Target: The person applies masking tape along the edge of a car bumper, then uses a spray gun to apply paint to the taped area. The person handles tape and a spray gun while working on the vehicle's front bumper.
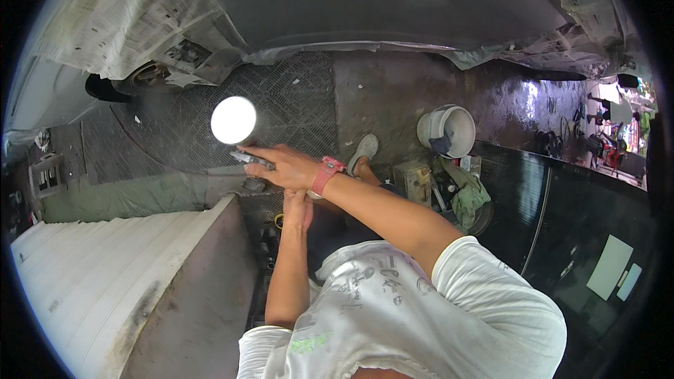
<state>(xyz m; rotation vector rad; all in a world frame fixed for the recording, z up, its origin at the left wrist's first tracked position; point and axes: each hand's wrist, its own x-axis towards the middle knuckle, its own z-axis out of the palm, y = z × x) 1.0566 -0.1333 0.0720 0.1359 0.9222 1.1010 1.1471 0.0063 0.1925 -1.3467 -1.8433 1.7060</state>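
The head view looks down on a person in a white shirt [400, 302] crouched beside a car masked with newspaper [119, 21]. The right hand [284, 166], with a red watch [326, 174] on its wrist, reaches forward and left with the fingers stretched nearly flat; its grip lies along a small grey tool [251, 160] that sticks out past the fingertips, the fingers pressed on it rather than spread. What kind of tool it is cannot be told. Just beyond the tool, up and to the left, sits a bright white disc [234, 120], washed out by glare, above the dark checkered floor [295, 105]. The left hand [298, 209] is lower, just under the right wrist, and seems closed, but whether its grip holds anything cannot be told, since the right arm covers part of it.

A foot in a grey shoe [364, 150] rests on the floor just right of the right wrist. Further right stand a white bucket [449, 130], a small boxy can [414, 179] and a crumpled green rag [469, 196]. A glossy black panel [583, 224] fills the right side, with two pale sheets [611, 267] lying on it. At lower left a white ribbed panel [91, 274] slopes beside a flat brown board [203, 295].
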